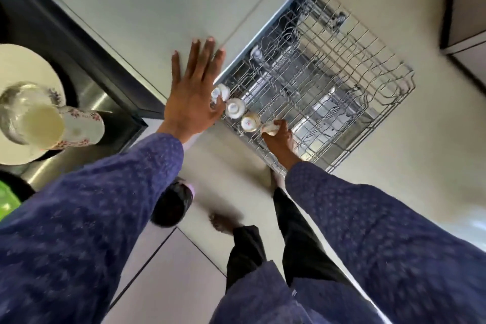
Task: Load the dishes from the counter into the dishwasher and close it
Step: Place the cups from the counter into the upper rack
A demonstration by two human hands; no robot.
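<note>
— What does the kitchen look like from where you stand?

— A pale grey surface [157, 8] runs along beside a dark steel sink [86, 87], and below its edge the silver wire dishwasher rack [355, 81] is pulled right out over a light tiled floor [420, 139]. There's only the head view, looking steeply down.

— And the hands?

— The left hand [193, 92] lies flat on the surface edge, fingers spread, holding nothing; I'd say it's bracing the person. The right hand [278, 137] reaches down into the rack's near edge, fingers closed around a small white cup [269, 127].

— So that's the step?

— It looks like it: seating that cup in the row. Three more small white patterned cups [235, 106] already sit upside down along the same edge, just beside it. The rest of the rack looks bare.

— What's left?

— Plenty, I'd judge. In the sink area sit a cream round plate [23, 66], a clear glass tumbler [29, 113] and a floral white mug [84, 123]. The next move calls for letting the cup go once it sits steady between the tines, then reaching back for those.
</note>
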